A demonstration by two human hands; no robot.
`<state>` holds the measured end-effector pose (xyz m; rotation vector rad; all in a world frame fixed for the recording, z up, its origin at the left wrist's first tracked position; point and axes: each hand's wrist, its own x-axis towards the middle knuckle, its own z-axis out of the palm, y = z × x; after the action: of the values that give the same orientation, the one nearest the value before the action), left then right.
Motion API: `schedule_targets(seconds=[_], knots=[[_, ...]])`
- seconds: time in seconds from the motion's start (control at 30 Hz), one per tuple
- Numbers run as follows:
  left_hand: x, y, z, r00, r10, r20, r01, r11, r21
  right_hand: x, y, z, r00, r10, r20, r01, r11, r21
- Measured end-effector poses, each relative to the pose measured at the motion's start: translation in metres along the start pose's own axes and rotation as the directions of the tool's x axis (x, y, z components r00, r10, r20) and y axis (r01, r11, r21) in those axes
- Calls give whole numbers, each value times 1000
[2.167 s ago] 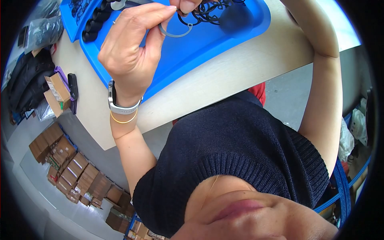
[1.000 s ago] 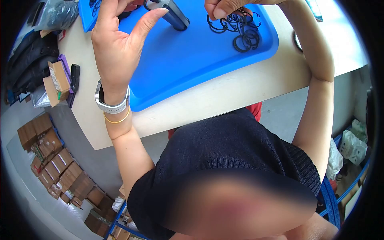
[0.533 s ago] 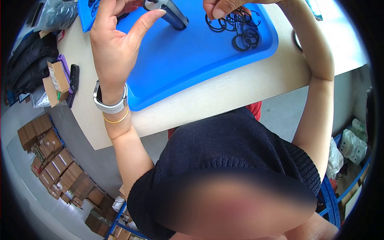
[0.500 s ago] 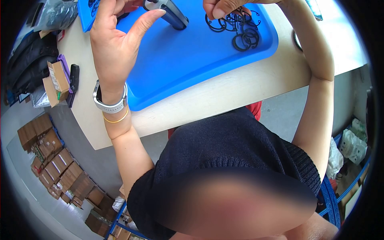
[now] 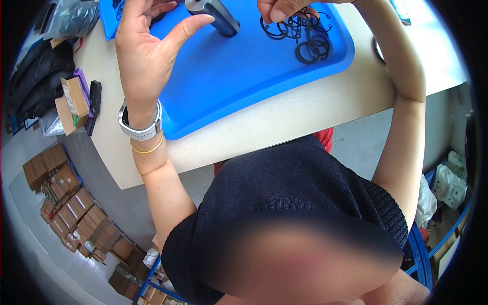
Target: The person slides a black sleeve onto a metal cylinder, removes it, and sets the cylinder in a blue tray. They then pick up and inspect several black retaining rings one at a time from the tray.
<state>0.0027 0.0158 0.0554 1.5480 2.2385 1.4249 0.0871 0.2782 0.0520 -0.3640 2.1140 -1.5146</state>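
Black retaining rings [image 5: 312, 50] lie in a loose cluster on the right side of a blue tray [image 5: 218, 91]. My right hand [image 5: 287, 9] is at the upper end of this cluster, its thumb and fingers pinched on a black ring [image 5: 274, 33]. My left hand [image 5: 147, 51] is held over the tray's left side with the thumb stretched out and the fingers apart. Close by its thumb tip, a dark metal cylinder [image 5: 222, 19] with a bright end stands tilted in view. The top edge of the view cuts off part of both hands.
A second blue tray [image 5: 108, 23] with black rings sits at the upper left. On the pale table [image 5: 244, 129], a small open carton [image 5: 71, 104] and a black bag [image 5: 43, 76] are to the left. Cardboard boxes [image 5: 76, 213] are stacked beyond, lower left.
The cylinder's bright top shows slightly further right and lower, and my left thumb has shifted a little to the right. The right hand stays at the rings.
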Motion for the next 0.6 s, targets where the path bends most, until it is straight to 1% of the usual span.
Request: schedule_targets(seconds=[0.07, 0.1, 0.17, 0.2, 0.23, 0.27, 0.3, 0.33, 0.37, 0.4, 0.43, 0.47, 0.5, 0.53, 0.57, 0.6], knots=[[3, 18, 13, 979, 58, -196, -11, 973, 232, 0, 0, 0, 1000, 5, 1, -5, 1000, 7], [2, 14, 7, 979, 57, -195, -10, 973, 232, 1, 1, -1, 1000, -8, 1, 8, 1000, 3], [0, 3, -11, 946, 297, -132, -265, 940, 212, 1, 2, -1, 1000, -19, 0, 19, 1000, 2], [-5, 7, -12, 947, 295, -128, -266, 942, 206, 1, 4, -2, 998, -57, 10, 57, 997, 47], [-13, 19, -14, 977, 202, -68, -189, 969, 158, 0, 7, -2, 995, -94, 16, 92, 991, 93], [-20, 29, -14, 994, 107, -1, -106, 988, 115, 0, 8, -2, 996, -86, 10, 85, 991, 100], [-22, 34, -11, 994, 105, 5, -105, 989, 104, 2, 7, -2, 994, -105, 30, 100, 987, 122], [-23, 41, -7, 989, -19, 145, 9, 997, 71, 2, 6, -1, 991, -124, 50, 116, 983, 144], [-23, 44, -2, 949, -137, 285, 126, 990, 57, 1, 4, 0, 992, -117, 46, 109, 983, 149], [-21, 45, 4, 912, -175, 370, 162, 985, 67, 0, 2, 1, 991, -126, 45, 118, 979, 165], [-21, 42, 9, 911, -177, 374, 165, 984, 63, -1, 1, 1, 990, -137, 45, 127, 975, 180], [-22, 35, 16, 904, -180, 388, 196, 981, -1, -2, 0, 3, 985, -172, 32, 163, 967, 197], [-25, 27, 22, 897, -183, 402, 227, 972, -65, -2, -2, 5, 985, -171, 32, 161, 966, 200], [-32, 15, 24, 872, -250, 420, 355, 915, -193, -1, -4, 7, 982, -187, 34, 176, 961, 211], [-30, 13, 26, 871, -252, 422, 357, 914, -193, -1, -6, 9, 978, -204, 36, 192, 956, 222], [-29, 11, 29, 841, -218, 496, 401, 866, -300, -2, -9, 12, 978, -204, 34, 191, 956, 224]])
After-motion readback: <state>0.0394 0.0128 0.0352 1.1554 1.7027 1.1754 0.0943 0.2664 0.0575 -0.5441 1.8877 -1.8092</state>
